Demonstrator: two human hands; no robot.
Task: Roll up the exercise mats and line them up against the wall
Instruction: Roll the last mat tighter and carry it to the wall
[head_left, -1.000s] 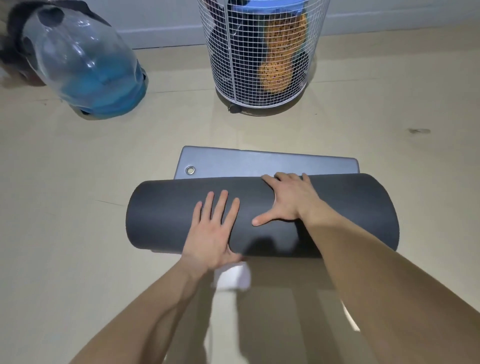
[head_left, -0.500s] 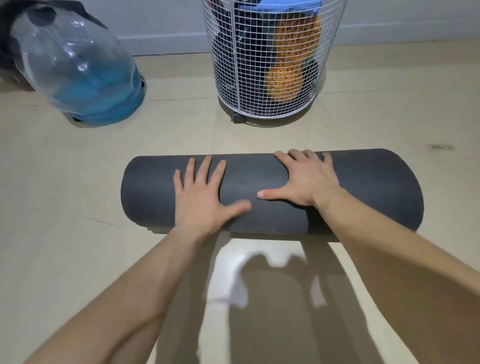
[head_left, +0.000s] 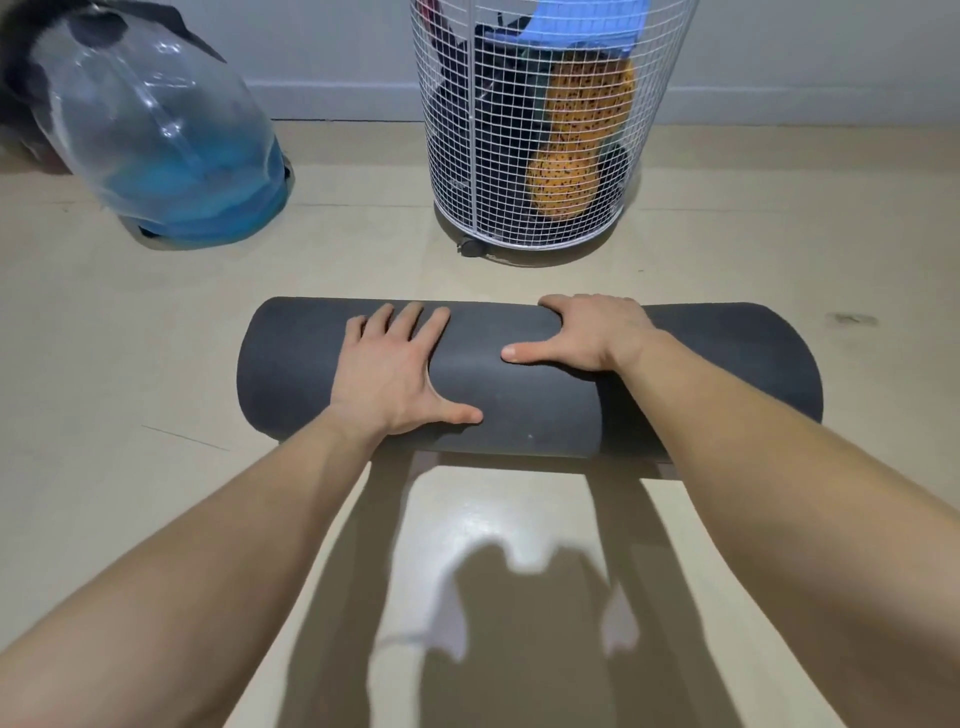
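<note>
On the floor (head_left: 156, 364), short of the basket (head_left: 519, 156), the rolled mat (head_left: 519, 395) is lying crosswise. Left hand (head_left: 387, 371) is pressing flat, grip apart; right hand (head_left: 592, 335) is curling its grip over the far side. Probably light, springy foam: clasping mid-roll is looking safest.

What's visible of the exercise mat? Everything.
The exercise mat is dark grey, matte, foam-like, fully rolled into a thick cylinder lying crosswise on the beige floor, short of the wire basket and not touching it. The left hand presses flat on top, fingers spread; the right hand hooks its fingers over the far side.
</note>
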